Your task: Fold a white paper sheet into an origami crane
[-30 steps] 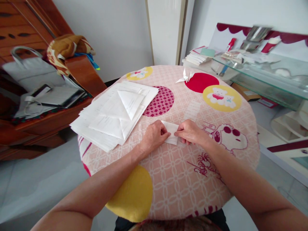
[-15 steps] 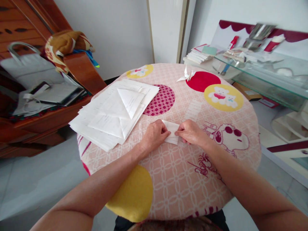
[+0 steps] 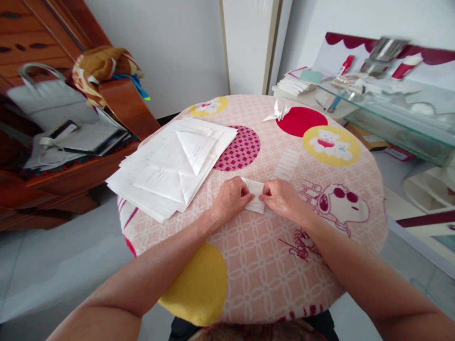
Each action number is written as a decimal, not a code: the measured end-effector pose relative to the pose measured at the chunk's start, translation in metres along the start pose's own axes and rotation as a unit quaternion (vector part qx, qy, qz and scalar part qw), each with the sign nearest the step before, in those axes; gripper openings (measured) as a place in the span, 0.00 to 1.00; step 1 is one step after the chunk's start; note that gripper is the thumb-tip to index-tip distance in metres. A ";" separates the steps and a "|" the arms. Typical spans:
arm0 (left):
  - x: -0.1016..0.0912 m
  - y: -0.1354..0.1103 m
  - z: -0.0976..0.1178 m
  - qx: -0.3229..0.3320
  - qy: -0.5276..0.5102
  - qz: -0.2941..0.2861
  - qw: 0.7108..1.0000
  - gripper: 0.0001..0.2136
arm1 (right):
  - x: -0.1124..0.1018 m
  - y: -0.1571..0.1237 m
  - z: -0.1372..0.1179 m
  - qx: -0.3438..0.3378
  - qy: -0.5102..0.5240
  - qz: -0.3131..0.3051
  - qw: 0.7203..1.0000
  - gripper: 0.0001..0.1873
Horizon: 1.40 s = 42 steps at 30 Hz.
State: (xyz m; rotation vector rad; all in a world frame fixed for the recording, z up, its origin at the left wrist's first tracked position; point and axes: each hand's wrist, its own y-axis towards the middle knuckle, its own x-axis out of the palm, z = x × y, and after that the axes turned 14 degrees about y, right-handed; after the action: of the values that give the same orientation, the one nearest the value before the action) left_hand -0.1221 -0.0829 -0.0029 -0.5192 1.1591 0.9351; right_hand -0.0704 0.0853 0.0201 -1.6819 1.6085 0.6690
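A small folded white paper (image 3: 256, 195) lies on the round table with its pink patterned cloth (image 3: 270, 265). My left hand (image 3: 230, 200) pinches the paper's left side with curled fingers. My right hand (image 3: 282, 199) pinches its right side, fingers also curled and pressed down on it. Most of the paper is hidden between the two hands. To the left, a stack of white sheets (image 3: 167, 170) spreads over the table's edge, with a triangular folded sheet (image 3: 195, 149) on top.
A small folded paper figure (image 3: 277, 112) sits at the table's far side. A wooden bench (image 3: 71, 161) on the left holds a grey bag (image 3: 50, 97) and papers. A glass shelf (image 3: 391, 102) with bottles and clutter stands at the right.
Both hands have stayed on the small paper with only slight finger movement. The view has shifted a little.
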 end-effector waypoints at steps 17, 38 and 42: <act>0.000 0.001 0.002 -0.005 0.005 -0.009 1.000 0.09 | 0.006 0.008 0.006 0.007 0.051 0.041 0.998 0.06; -0.038 -0.023 -0.042 0.122 -0.090 -0.073 0.986 0.11 | 0.006 0.006 0.002 0.008 0.034 0.027 0.999 0.05; -0.039 -0.026 -0.046 0.223 -0.058 -0.064 0.971 0.13 | 0.007 0.007 0.004 -0.003 0.031 0.031 0.999 0.05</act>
State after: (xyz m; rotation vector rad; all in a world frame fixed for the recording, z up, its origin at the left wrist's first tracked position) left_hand -0.1291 -0.1461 0.0142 -0.1681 1.1705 0.5595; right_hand -0.0760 0.0843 0.0116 -1.6778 1.7098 0.6583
